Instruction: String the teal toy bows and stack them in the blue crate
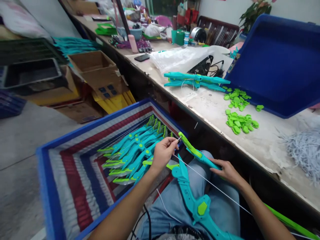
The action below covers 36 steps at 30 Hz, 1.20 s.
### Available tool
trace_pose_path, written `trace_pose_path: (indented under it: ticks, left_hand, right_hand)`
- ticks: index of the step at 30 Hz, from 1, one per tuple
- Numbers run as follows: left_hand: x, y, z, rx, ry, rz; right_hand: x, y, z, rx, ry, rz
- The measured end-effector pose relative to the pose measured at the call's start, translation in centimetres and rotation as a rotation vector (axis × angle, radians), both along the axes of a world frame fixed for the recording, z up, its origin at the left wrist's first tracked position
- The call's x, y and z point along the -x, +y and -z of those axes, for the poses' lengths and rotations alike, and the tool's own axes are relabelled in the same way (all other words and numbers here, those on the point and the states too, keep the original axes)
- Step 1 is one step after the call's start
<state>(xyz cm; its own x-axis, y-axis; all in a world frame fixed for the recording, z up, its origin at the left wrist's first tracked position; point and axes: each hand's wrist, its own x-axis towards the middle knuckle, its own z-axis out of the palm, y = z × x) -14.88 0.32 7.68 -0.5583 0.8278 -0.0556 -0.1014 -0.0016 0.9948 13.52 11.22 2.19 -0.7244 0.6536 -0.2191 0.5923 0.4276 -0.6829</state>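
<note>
My left hand (163,151) pinches the end of a white string (179,137) close to the lime-green tip of a turquoise toy bow limb. My right hand (226,170) grips that limb (207,161) by its turquoise part, thumb and fingers closed around it. A turquoise toy bow (186,188) with a green hexagonal piece at its middle lies across my lap. White string runs from near my left hand down to the right, past my right forearm. How the held limb joins the bow is partly hidden.
At left stands a blue-rimmed crate (41,173) with a striped lining, holding several similar bows (132,146). On the worktable (265,146) are turquoise bow parts (197,80), green plastic pieces (241,123), a blue bin (282,66), a fan (202,66) and a heap of string (305,150).
</note>
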Motion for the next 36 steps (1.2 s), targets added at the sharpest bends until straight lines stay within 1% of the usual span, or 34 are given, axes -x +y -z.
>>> trace_pose_path:
  ticks: [10, 16, 25, 29, 31, 36]
  left_hand:
    - [0.0, 0.4, -0.3, -0.009, 0.074, 0.035]
    - [0.2, 0.1, -0.2, 0.006, 0.138, 0.097]
    - [0.5, -0.1, -0.6, 0.028, 0.194, 0.08]
    - [0.7, -0.2, -0.7, 0.033, 0.217, 0.133]
    - [0.8, -0.2, -0.8, 0.038, 0.218, 0.147]
    - [0.9, -0.2, -1.1, 0.042, 0.152, 0.124]
  right_hand:
    - [0.1, -0.2, -0.2, -0.016, -0.014, 0.005]
    - [0.2, -0.5, -0.4, -0.022, -0.026, 0.009]
    - [0.0, -0.6, -0.5, -0.021, -0.055, 0.013]
    - [-0.1, -0.6, -0.3, -0.018, -0.068, 0.014]
    - [-0.1, -0.6, -0.3, -0.017, -0.074, 0.016]
    - [0.0, -0.7, -0.5, -0.028, -0.057, 0.012]
